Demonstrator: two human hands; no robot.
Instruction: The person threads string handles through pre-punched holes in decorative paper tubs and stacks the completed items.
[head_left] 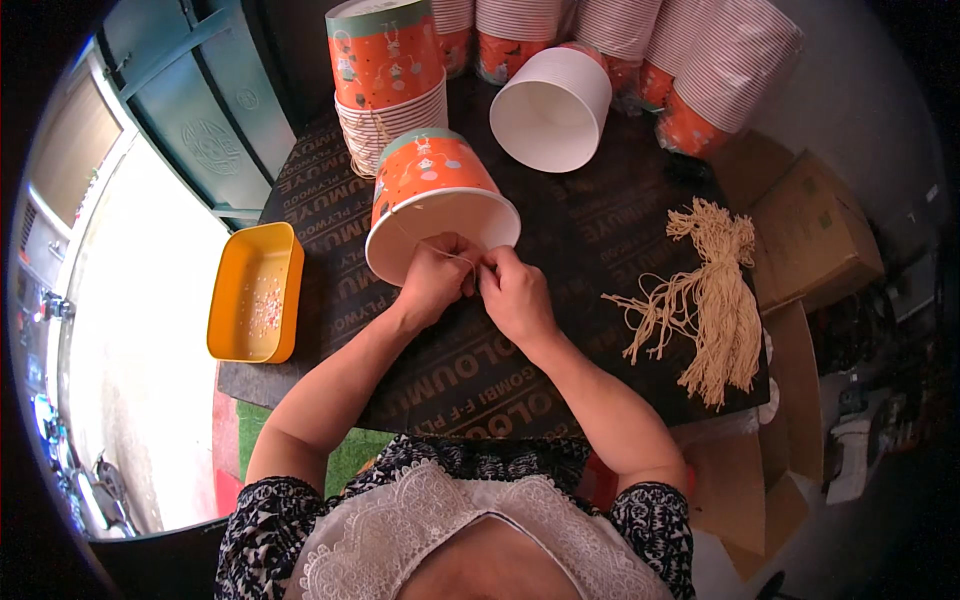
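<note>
An orange paper bucket (437, 168) with a green base band and white inside lies tilted on the table, its mouth facing me. At its lower rim my left hand (440, 277) is closed in a pinch on a thin cream string (452, 256). Close against it, my right hand (515, 297) is also closed, its fingertips pinched on the string. Part of the string is hidden by my fingers. A bundle of cream strings (722, 310) lies spread on the table to my right.
A yellow tray (217, 312) with small coloured beads (267, 308) stands at the left edge. Behind are a stack of orange buckets (385, 60), a white-mouthed bucket (550, 115) on its side and several wrapped stacks (735, 65). Cardboard boxes (815, 235) stand beyond the table's right side.
</note>
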